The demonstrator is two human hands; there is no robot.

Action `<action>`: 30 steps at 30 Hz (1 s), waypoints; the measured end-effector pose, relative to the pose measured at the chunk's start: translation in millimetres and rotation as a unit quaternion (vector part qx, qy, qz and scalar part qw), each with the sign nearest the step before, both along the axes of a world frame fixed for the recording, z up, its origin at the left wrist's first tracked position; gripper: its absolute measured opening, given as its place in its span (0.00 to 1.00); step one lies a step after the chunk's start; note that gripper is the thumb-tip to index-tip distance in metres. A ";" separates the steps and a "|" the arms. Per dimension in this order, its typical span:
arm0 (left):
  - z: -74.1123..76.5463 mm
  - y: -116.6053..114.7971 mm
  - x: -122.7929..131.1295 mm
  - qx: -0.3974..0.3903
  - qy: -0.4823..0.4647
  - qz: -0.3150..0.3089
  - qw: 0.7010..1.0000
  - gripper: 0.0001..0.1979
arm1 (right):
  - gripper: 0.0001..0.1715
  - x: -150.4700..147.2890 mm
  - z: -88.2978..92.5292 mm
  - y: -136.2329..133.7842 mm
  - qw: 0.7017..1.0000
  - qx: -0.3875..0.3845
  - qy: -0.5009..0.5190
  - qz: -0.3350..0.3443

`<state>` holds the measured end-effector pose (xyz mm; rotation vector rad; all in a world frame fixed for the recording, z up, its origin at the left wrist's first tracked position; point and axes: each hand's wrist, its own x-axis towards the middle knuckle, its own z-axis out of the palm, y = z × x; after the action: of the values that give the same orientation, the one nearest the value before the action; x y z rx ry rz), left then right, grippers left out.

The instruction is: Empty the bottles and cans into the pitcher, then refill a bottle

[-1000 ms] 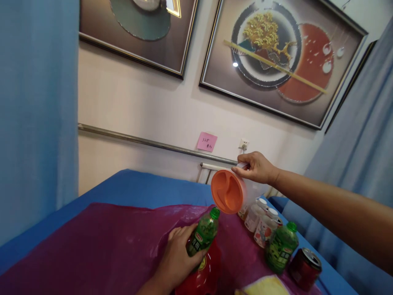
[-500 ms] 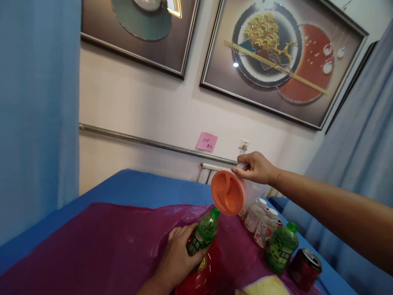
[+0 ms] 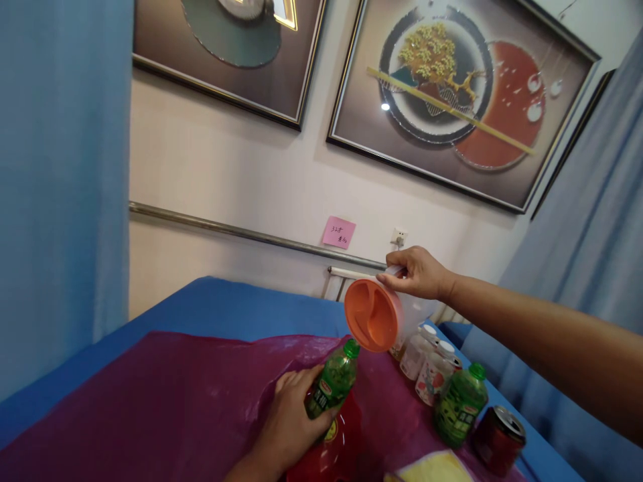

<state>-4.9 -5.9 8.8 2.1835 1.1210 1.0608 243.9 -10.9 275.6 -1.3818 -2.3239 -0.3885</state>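
My left hand (image 3: pixel 296 415) is wrapped around a green drink bottle (image 3: pixel 334 385), which leans slightly to the right above a shiny red tray-like thing (image 3: pixel 336 445). By its handle my right hand (image 3: pixel 419 273) grips a clear plastic pitcher (image 3: pixel 416 309) with an orange lid (image 3: pixel 370 314). The pitcher is tipped sideways, its lid facing left and toward me. The lid's lower edge is just above and right of the bottle's neck, with a small gap. No flowing liquid can be made out.
Along the right edge stand clear bottles with white caps (image 3: pixel 435 375), another green bottle (image 3: pixel 459 405) and a dark red can (image 3: pixel 499 438). A yellow cloth (image 3: pixel 435 466) lies in front. Pink plastic sheeting (image 3: pixel 175 402) covers part of the blue bed (image 3: pixel 241 304). Curtains (image 3: pixel 60 167) hang at both sides.
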 end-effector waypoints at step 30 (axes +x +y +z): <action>-1.8 0.7 1.0 0.001 -0.002 0.003 1.000 0.28 | 0.25 -0.9 2.0 0.4 1.000 -0.006 -0.015 0.003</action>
<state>-3.9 -5.2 7.0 2.1799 1.1267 1.0689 243.0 -10.5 277.6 -1.3837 -2.3567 -0.3967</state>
